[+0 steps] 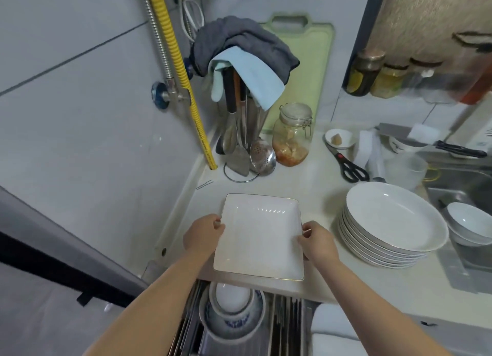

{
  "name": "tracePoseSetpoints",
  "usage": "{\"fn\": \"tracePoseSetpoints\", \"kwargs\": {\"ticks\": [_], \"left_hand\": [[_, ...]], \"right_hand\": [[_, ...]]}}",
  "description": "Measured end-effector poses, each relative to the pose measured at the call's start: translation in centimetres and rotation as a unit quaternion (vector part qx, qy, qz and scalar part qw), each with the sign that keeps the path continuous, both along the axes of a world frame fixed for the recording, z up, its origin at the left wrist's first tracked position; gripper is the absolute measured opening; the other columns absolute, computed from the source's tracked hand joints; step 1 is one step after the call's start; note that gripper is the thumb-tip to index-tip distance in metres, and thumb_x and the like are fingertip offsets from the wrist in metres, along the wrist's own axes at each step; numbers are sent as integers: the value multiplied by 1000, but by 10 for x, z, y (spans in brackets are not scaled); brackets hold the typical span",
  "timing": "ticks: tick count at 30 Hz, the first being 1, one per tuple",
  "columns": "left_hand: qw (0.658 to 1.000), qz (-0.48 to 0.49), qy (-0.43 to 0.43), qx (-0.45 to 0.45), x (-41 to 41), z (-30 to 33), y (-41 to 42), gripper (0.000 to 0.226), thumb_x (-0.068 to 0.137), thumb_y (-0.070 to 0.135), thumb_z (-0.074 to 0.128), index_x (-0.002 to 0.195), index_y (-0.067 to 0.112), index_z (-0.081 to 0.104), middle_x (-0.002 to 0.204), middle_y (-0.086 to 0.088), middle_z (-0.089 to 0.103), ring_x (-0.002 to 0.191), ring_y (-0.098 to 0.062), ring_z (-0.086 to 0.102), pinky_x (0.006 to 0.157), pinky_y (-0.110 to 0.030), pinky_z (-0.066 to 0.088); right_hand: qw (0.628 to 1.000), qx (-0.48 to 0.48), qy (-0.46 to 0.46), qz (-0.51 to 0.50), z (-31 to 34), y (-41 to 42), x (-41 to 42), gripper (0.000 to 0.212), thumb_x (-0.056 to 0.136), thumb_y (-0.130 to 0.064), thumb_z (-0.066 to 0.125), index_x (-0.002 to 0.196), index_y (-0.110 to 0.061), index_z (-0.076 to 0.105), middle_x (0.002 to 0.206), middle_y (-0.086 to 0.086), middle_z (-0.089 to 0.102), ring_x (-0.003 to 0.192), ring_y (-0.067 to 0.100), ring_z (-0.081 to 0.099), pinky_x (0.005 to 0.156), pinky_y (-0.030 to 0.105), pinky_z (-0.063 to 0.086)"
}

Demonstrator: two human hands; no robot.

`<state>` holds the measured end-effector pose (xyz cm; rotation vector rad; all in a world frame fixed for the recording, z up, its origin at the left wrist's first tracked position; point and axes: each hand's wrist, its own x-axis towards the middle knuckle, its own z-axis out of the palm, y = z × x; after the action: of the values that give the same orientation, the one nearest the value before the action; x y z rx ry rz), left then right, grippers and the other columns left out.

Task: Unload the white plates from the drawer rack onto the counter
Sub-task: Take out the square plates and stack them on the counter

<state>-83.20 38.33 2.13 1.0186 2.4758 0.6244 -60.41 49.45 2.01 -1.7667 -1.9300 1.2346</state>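
While both hands grip it, the square white plate (259, 236) sits at the tabletop (314, 190) front edge, left of the round plate stack (391, 222). Left hand (203, 236) fingers pinch its left rim, right hand (318, 242) fingers its right rim. Drawer rack (287, 326) below holds bowls (231, 310).

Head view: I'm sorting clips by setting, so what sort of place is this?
Most likely a small home kitchen: a stack of round white plates on the counter beside a steel sink, a utensil stand draped with cloths, and a green cutting board against the tiled wall.
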Motion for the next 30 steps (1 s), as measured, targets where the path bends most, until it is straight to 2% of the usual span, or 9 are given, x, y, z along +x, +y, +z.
{"fn": "tracePoseSetpoints", "kwargs": {"ticks": [7, 12, 15, 19, 22, 24, 27, 30], "left_hand": [[1000, -22, 7, -7, -19, -9, 20, 24, 92, 24, 53, 112, 16, 65, 110, -1, 68, 103, -24, 60, 89, -37, 49], [999, -32, 31, -29, -22, -14, 24, 23, 93, 23, 51, 108, 15, 66, 107, -3, 68, 101, -26, 60, 87, -38, 50], [999, -26, 31, -31, -24, -18, 24, 22, 93, 24, 50, 107, 16, 66, 105, -4, 68, 98, -27, 61, 84, -39, 51], [999, 2, 14, -32, -20, -22, 19, 27, 95, 28, 47, 114, 17, 63, 110, -2, 67, 100, -25, 60, 85, -38, 50], [998, 51, 0, 22, -7, -22, 6, 30, 95, 28, 49, 121, 16, 58, 110, -4, 61, 96, -24, 59, 85, -39, 50], [997, 49, 10, 63, 8, -21, -8, 30, 94, 30, 50, 121, 17, 57, 105, -1, 57, 91, -20, 58, 83, -38, 50], [993, -6, 42, 114, 40, -16, -34, 26, 93, 32, 54, 114, 20, 61, 109, 4, 62, 98, -14, 58, 85, -34, 49], [977, -85, 118, 157, 82, -9, -58, 17, 87, 26, 64, 101, 18, 67, 101, 5, 67, 93, -16, 60, 80, -33, 49]], "right_hand": [[1000, -1, 9, 1, -16, 14, -18, 14, 79, -7, 51, 88, -17, 55, 85, 3, 62, 79, 29, 63, 75, 46, 58], [1000, 1, 5, 0, -23, 18, -24, 15, 80, -8, 51, 91, -18, 55, 85, 1, 62, 80, 29, 62, 76, 44, 57], [1000, 6, 3, 11, -26, 20, -24, 20, 82, -10, 51, 100, -13, 58, 87, 2, 62, 79, 28, 61, 77, 45, 57], [996, 35, -35, 72, -27, 15, -15, 29, 89, -19, 50, 116, -14, 57, 102, 4, 64, 93, 27, 61, 78, 38, 53], [988, 76, -87, 107, -29, 5, 3, 33, 92, -34, 47, 120, -19, 57, 108, 0, 64, 98, 20, 60, 78, 33, 49], [985, 97, -96, 109, -31, -5, 19, 34, 92, -41, 46, 118, -23, 59, 102, -7, 62, 90, 13, 58, 72, 29, 46], [980, 133, -100, 112, -32, -25, 50, 31, 91, -45, 47, 114, -30, 61, 90, -16, 55, 79, 5, 52, 66, 24, 39], [976, 148, -95, 126, -34, -52, 89, 28, 90, -48, 51, 111, -34, 63, 88, -16, 59, 79, 4, 56, 66, 23, 42]]}}
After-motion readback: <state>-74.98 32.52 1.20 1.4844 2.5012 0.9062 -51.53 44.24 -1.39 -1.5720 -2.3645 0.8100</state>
